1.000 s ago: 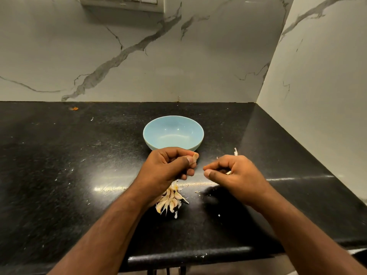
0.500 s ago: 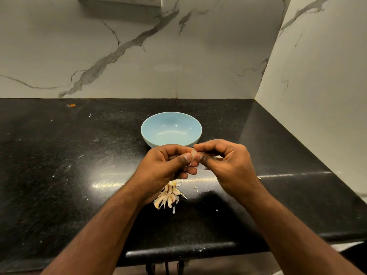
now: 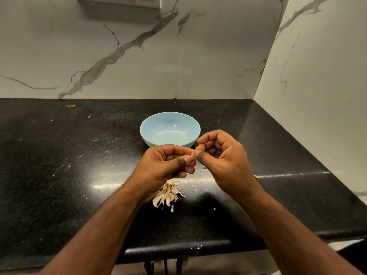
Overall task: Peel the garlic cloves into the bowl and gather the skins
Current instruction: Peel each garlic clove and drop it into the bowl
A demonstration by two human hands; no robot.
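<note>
1. The black counter (image 3: 59, 175) runs across the view, speckled and glossy, with marble walls (image 3: 178, 56) behind it and to the right.
2. The pale blue bowl (image 3: 151, 133) sits on the counter at mid-depth, upright, nothing visible inside it.
3. The left hand (image 3: 166, 165) is just in front of the bowl, fingers curled, thumb and forefinger pinching a clove (image 3: 192, 153).
4. The right hand (image 3: 222, 161) meets it from the right, fingers loosely curled, thumb tip pressed on the same clove; both hands are above the counter.
5. The clove shows only as a small pale tip between the two thumbs, near the bowl's front rim; whether its skin is off cannot be told.
6. A pile of unpeeled cloves (image 3: 166, 195) lies on the counter under the left wrist, partly hidden by it.
7. Small skin bits (image 3: 194, 187) lie scattered just right of the pile.
8. An orange speck (image 3: 72, 105) lies at the far left by the wall.
</note>
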